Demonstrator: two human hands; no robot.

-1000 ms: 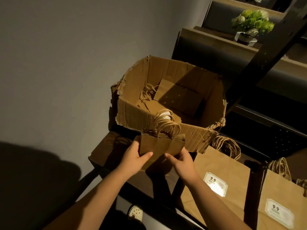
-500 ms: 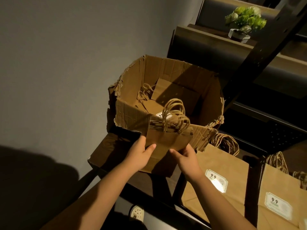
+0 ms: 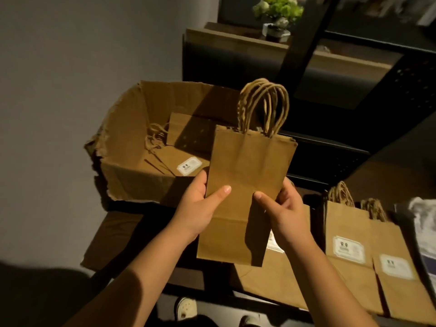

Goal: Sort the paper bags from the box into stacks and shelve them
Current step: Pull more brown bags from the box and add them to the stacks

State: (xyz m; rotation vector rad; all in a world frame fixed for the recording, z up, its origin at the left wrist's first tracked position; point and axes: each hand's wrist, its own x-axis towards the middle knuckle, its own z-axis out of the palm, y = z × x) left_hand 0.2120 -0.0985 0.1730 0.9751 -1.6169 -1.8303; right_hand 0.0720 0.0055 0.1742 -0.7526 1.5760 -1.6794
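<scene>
A small stack of flat brown paper bags with twisted handles stands upright in front of me, handles up. My left hand grips its left edge with the thumb across the front. My right hand grips the right edge, thumb on the front too. Behind it sits the torn cardboard box, open at the top, with more flat bags lying inside, one showing a white label. Larger bags in stacks lie on the low shelf at the right, labels up.
A dark shelf unit rises behind and to the right, with a diagonal black brace. A potted green plant stands on an upper wooden shelf. A grey wall fills the left. My shoes show below the shelf edge.
Both hands have lifted the bag stack up and to the right, from the box's front edge to upright in front of me. The view has shifted right, showing more stacked bags.
</scene>
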